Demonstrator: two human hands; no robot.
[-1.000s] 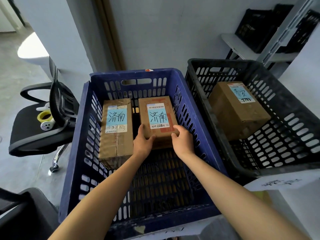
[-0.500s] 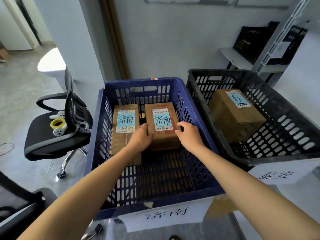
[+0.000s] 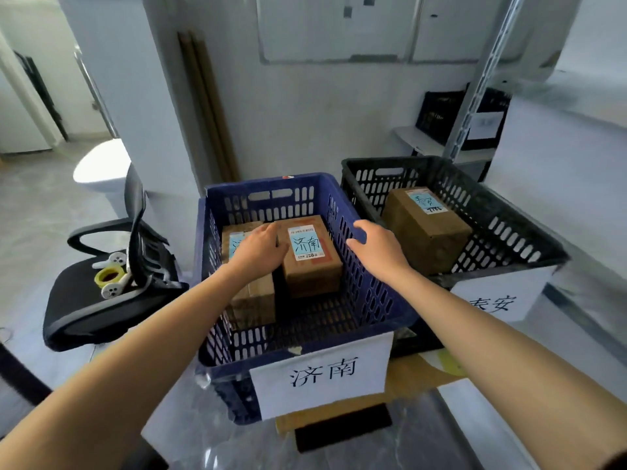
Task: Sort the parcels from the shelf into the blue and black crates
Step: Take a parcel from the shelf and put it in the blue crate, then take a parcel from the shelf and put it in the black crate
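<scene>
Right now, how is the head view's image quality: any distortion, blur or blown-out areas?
Head view: wide-angle bending bows the shelf upright and stretches both forearms at the edges; the white round-topped object behind the chair is overexposed; the sign on the blue crate reads sharply; the left hand and right hand look slightly soft.

head cam | looks forward-down | close over blue crate

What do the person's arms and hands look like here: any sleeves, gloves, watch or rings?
Both forearms are bare up to the frame's lower edge: no sleeves show. The left hand and the right hand wear no gloves. No watch, band or ring shows on either wrist or on the fingers in view. No markings show on the arms.
</scene>
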